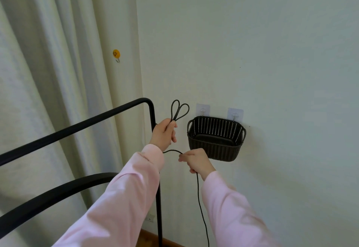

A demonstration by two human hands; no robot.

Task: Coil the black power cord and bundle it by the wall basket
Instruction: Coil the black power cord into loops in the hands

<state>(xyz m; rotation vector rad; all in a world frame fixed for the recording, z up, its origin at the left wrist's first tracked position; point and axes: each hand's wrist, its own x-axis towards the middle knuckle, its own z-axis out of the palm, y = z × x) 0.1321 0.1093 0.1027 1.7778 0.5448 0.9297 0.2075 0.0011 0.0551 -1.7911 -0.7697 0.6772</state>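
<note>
My left hand (164,133) grips the black power cord (200,204) in its fist, and two small loops of the cord stand up above the fingers, just left of the dark woven wall basket (215,138). Below it, my right hand (195,161) pinches the same cord. A short arc of cord runs between the two hands. From my right hand the cord hangs straight down past the bottom edge of the view. The basket hangs from two clear adhesive hooks and looks empty.
A black metal rack frame (151,110) stands at the left, its upright right behind my left wrist. Cream curtains (58,71) hang behind it. A yellow smiley hook (116,54) is stuck higher up. The white wall (272,52) fills the right side.
</note>
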